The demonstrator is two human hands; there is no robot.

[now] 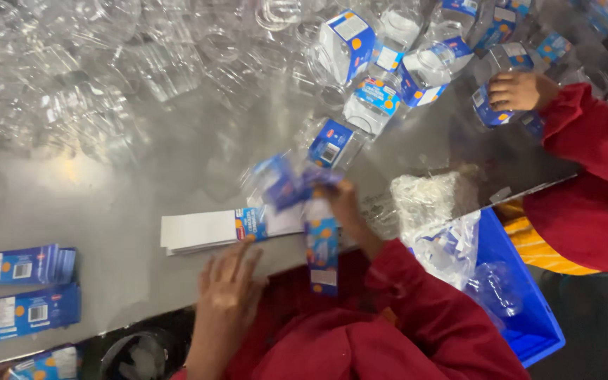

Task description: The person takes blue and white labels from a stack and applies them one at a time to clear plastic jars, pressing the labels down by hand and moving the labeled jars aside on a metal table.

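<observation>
Motion-blurred clear jar [279,184], perhaps held; label stacks [19,288] cut by left edge.

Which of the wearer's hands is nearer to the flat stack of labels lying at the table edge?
Left. The left hand lies flat just below the label stack, fingertips almost at its edge. The right hand is off to the stack's right, holding a blue label strip.

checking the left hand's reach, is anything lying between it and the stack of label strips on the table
Nothing visible does. The left hand rests flat at the table edge, and the stack of label strips lies just beyond its fingertips with only bare metal table between them.
</observation>
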